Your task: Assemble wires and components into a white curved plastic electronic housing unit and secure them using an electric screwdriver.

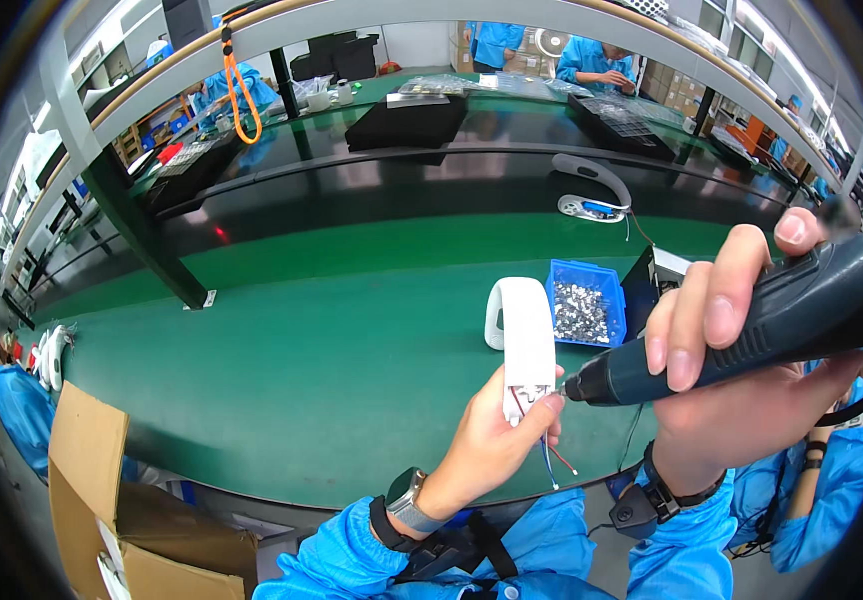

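My left hand (477, 430) grips a white curved plastic housing (530, 325) by its lower end, above the green tabletop. That end is open, with small inner parts showing, and thin red and blue wires (549, 462) hang from it past my thumb. My right hand (732, 420) is wrapped round a dark electric screwdriver (792, 310), which lies nearly level. The screwdriver's tip points left and meets the open end beside my left thumb; whether it sits on a screw is too small to tell. Just behind the housing stands a blue bin (588, 273) of small metal parts.
A dark box (644, 285) stands right of the bin. On the dark belt beyond lies another curved housing (597, 182) with a wire. A green post (142, 225) rises at left, an orange lanyard (237, 95) hangs above, and an open cardboard box (82, 445) sits lower left. Co-workers sit around.
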Available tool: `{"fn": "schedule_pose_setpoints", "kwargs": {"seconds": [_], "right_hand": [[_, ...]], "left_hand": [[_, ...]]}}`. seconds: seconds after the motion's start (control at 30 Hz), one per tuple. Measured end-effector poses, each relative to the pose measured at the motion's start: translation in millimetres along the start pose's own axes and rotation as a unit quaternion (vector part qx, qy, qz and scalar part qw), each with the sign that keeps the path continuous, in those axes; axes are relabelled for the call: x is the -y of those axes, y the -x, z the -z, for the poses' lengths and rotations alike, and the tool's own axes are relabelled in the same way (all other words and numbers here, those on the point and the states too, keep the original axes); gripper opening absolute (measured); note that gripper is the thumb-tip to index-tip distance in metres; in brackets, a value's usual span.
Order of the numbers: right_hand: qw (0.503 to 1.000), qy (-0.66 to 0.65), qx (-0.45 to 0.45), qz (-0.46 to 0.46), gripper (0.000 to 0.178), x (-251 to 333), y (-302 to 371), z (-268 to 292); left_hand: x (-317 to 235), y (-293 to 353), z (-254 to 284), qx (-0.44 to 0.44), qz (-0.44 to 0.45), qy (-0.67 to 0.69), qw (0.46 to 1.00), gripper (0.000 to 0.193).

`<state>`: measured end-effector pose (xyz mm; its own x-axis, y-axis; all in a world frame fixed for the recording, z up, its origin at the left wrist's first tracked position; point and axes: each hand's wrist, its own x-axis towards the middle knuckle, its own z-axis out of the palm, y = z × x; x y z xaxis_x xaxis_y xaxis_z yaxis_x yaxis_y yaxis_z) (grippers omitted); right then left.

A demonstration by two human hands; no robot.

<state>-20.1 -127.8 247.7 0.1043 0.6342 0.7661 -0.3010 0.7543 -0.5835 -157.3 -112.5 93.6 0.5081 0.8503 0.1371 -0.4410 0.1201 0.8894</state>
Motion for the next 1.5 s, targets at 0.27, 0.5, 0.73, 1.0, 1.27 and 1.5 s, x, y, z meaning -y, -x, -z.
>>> {"fn": "schedule_pose_setpoints", "kwargs": {"seconds": [0.27, 0.5, 0.73, 1.0, 1.27, 1.5], "right_hand": [[1.0, 0.009, 0.016, 0.019, 0.059, -17, -1, 0], [1.0, 0.009, 0.004, 0.021, 0.06, -20, 3, 0], [0.999, 0.003, 0.024, 0.031, 0.061, -19, 7, 8], [1.0, -0.005, -0.016, 0.007, 0.062, -21, 10, 2], [0.999, 0.023, -0.008, 0.026, 0.062, -24, 11, -5], [0.998, 0.062, -0.026, 0.011, 0.072, -29, 5, -16]], "left_hand": [[0, -3, 0, 0.023, 0.023, -0.02, 0.999, 0.027], [1, -3, 0, 0.023, 0.016, -0.029, 0.999, 0.028], [3, -5, 1, 0.033, 0.015, -0.026, 0.999, 0.027], [-1, -3, 0, 0.032, 0.021, -0.036, 0.999, 0.027], [0, -8, -2, 0.035, 0.019, -0.045, 0.998, 0.023], [3, -10, -3, -0.003, -0.009, -0.076, 0.997, 0.025]]}}
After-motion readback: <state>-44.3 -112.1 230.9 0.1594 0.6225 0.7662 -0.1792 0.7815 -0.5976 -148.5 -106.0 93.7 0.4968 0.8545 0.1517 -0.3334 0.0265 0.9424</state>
